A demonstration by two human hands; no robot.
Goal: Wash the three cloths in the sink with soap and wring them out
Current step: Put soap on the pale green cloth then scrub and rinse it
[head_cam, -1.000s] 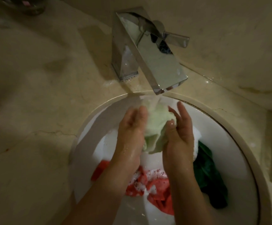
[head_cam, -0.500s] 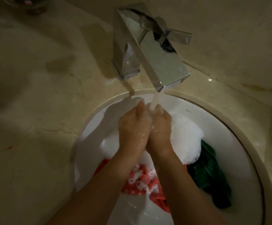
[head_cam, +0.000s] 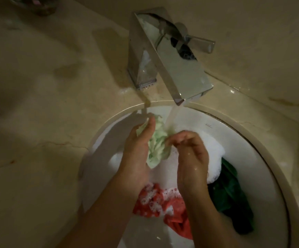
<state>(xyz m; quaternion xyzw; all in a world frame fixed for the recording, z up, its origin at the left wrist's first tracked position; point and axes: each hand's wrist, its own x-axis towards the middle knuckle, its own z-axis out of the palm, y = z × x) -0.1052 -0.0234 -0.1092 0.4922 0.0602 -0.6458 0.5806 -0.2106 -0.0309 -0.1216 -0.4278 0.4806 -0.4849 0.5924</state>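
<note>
Pale green cloth [head_cam: 156, 145], bunched between cupping left hand [head_cam: 138, 153] and pinching right hand [head_cam: 189, 151], is rinsed under the tap stream [head_cam: 172, 117] above the sink [head_cam: 263, 158], wringing apparently next.

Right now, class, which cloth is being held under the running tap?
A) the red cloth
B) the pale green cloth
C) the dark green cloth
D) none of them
B: the pale green cloth is bunched between the left hand and right hand beside the tap's stream, while the red cloth and dark green cloth lie in the sink.
</note>
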